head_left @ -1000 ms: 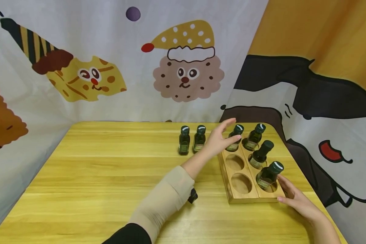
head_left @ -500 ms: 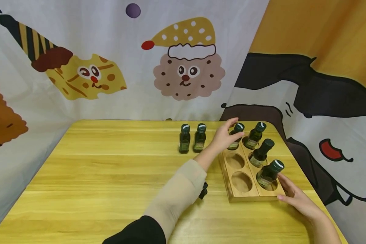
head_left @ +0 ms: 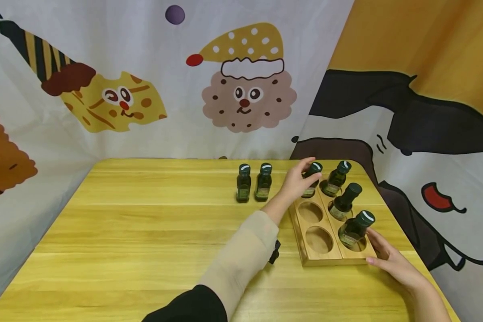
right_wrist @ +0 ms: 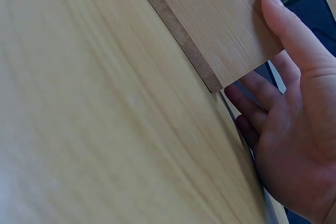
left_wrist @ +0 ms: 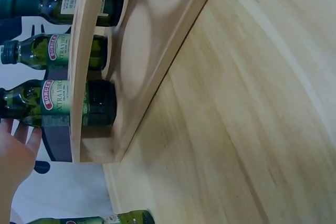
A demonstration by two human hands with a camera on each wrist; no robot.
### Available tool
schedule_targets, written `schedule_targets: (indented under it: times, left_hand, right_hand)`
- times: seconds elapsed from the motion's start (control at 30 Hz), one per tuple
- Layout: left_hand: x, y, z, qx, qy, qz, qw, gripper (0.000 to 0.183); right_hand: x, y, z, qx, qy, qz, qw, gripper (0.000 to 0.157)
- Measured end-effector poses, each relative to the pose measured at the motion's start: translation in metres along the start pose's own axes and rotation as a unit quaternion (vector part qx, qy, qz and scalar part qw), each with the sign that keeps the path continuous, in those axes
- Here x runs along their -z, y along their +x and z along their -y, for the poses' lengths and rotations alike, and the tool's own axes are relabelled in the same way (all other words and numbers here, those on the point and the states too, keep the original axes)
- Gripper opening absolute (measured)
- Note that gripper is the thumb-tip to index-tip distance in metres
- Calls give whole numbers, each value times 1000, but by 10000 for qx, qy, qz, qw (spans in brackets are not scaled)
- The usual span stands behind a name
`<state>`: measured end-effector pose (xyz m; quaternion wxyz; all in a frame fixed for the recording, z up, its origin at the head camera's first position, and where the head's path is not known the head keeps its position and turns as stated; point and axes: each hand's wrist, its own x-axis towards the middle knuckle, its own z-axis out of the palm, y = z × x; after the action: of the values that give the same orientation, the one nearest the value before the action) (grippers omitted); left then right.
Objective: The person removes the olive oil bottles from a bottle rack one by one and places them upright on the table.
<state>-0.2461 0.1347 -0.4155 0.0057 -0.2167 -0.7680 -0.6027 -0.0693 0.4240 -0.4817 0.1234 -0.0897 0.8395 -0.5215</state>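
Observation:
My left hand (head_left: 294,183) reaches over the back left of a two-row wooden rack (head_left: 322,263), thumb and fingers around the top of a small dark green olive oil bottle (head_left: 310,192). In the left wrist view, the fingers lie against that labelled bottle (left_wrist: 58,100), whose base stands inside the rack. My right hand (head_left: 398,270) grips the rack's front right corner, thumb on the wood and fingers along the end, as the right wrist view shows. Along the rack's right row stand three more bottles: back (head_left: 335,181), middle (head_left: 343,205) and front (head_left: 352,232).
Two matching bottles, one on the left (head_left: 243,185) and one nearer the rack (head_left: 263,183), stand upright on the wooden table (head_left: 124,232). The rack's left row has two open round holes in front of the held bottle. A printed cloth (head_left: 145,44) hangs behind the table.
My left hand has shifted right, and its fingers have drawn closer around the back left bottle. The right hand stays at the rack's corner.

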Motion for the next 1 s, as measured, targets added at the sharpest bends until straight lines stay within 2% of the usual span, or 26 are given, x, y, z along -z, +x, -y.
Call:
schedule_targets:
  times: [0.2,0.57,0.87,1.0]
  left_hand:
    - [-4,1,0,-24,71,-104,9999,41]
    - [-8,-3,-3,155,185,-306,9992,39]
    - [-5,-1,-7,-57,-73,-468,9989,39]
    - [0,0,-14,-306,-13,-473,9984,40]
  right_hand:
    - [-1,-1,-1,7,-16,-7,10000,78]
    - [0,0,1,-31,-59,-42,10000,79]
    - [0,1,0,-76,-75,-65,9999,79]
    - [-1,1,0,-73,-29,-55,10000,79]
